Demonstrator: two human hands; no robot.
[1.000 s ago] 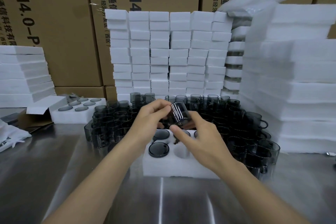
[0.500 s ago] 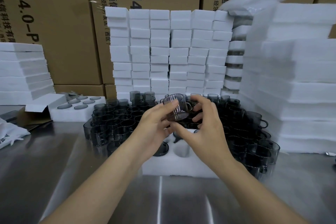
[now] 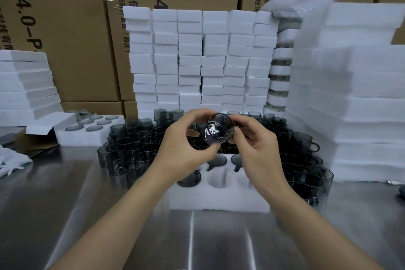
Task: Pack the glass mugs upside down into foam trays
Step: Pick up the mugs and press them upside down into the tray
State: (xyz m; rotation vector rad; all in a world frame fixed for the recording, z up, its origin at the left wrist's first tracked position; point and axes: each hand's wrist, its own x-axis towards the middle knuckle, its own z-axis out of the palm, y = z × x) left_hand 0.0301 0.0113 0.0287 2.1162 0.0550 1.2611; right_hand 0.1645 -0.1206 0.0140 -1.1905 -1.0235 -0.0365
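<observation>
Presently left hand [image 3: 184, 149] and right hand [image 3: 256, 144] pinch 1 glass mug [image 3: 219, 130], axis lying toward the viewer, foam tray [image 3: 219, 201] directly below.

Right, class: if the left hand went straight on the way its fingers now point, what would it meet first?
The glass mug, which the left hand holds. Beyond it, probably the right hand on the mug's other side, though depth is unclear.
</observation>
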